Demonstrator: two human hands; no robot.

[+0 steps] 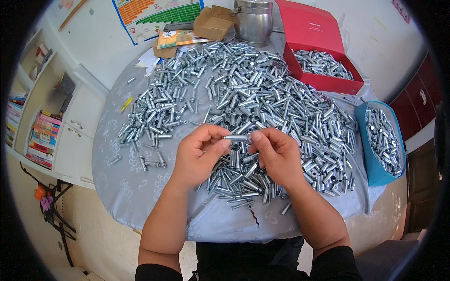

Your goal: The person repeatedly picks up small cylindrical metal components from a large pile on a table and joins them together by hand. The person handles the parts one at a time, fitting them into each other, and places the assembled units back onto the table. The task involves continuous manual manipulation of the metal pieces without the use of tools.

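Between my two hands a silvery expansion bolt (238, 138) lies level above a heap of metal parts. My left hand (201, 152) pinches one end of it between thumb and fingers. At the other end my right hand (277, 154) grips it with thumb and forefinger, hiding that tip. Beneath and beyond my hands spreads a large pile of similar bolts and sleeves (300, 110). A smaller cluster of bolts (157, 105) lies to the left.
A red box (330, 83) with its lid up holds more metal parts, as does a blue bin (375, 175) at the right. Along the back stand a steel pot (253, 23) and a cardboard box (213, 23). A yellow tool (126, 104) lies left on the grey tablecloth (122, 164).
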